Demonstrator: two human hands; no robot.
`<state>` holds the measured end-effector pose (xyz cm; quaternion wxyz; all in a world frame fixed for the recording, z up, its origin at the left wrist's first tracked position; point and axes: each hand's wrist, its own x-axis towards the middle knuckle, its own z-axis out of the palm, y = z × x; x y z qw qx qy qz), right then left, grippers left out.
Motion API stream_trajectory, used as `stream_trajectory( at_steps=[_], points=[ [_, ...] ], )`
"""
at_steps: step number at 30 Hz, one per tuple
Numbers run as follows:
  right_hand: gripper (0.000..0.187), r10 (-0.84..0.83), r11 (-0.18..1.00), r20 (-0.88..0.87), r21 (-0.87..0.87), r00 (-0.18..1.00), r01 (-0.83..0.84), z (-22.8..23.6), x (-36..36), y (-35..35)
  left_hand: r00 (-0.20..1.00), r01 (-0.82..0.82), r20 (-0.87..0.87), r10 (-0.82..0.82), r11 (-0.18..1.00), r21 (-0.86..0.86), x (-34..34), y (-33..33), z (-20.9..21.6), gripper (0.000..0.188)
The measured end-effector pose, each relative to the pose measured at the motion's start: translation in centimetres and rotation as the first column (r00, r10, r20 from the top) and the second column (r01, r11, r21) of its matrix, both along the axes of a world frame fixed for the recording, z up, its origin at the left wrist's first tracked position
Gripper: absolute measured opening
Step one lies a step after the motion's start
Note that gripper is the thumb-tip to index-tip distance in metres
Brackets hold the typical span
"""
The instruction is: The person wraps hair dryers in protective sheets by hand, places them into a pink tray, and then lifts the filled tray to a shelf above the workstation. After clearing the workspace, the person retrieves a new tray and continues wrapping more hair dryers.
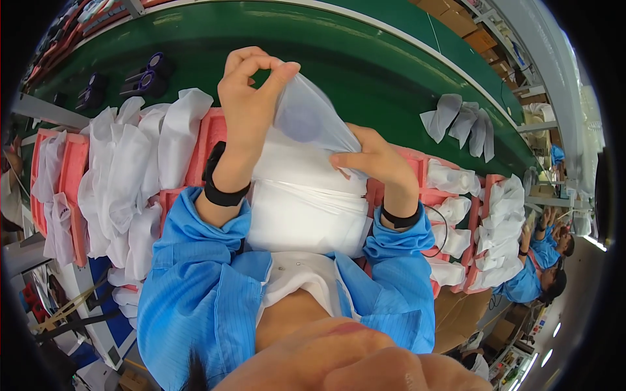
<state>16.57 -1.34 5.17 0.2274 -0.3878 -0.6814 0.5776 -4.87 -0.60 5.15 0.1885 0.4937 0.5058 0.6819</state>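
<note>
A translucent white bag (316,107) is held up in front of me, with a roundish purple shape (298,122) showing through it. My left hand (251,91) pinches the bag's upper corner between thumb and forefinger, the other fingers curled. Lower down on the right, my right hand (375,156) grips the bag's other side with the thumb in front; its fingertips are partly hidden. Below both hands, close to my chest, lies a stack of flat white bags (306,221). Both wrists wear black bands.
Pink foam trays (210,146) holding white-wrapped items (120,176) stand at left; similar wrapped items (502,228) lie at right. Dark devices with purple rings (145,81) rest on the green surface (385,72). Several wrapped pieces (460,120) lie there too. Co-workers in blue (538,267) are at far right.
</note>
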Motion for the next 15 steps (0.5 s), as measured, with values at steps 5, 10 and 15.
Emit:
stream_trajectory(
  at_steps=[5,10,15],
  points=[
    [0.032,-0.453,0.797,0.184,0.521,0.872,0.304,-4.6,3.3,5.4,0.919,0.189,-0.333,-0.213,0.977,-0.104,1.6,-0.7,-1.7,0.022],
    [0.049,-0.795,0.528,0.471,0.847,0.383,0.055,-12.0,9.6,9.4,0.61,0.453,-0.577,-0.542,0.837,-0.307,6.0,-3.7,-5.4,0.027],
    [0.049,-0.759,0.254,0.18,0.967,0.625,0.03,-3.8,0.7,5.8,0.507,0.361,-0.693,-0.512,0.856,-0.369,6.1,-6.1,-7.6,0.031]
  ],
)
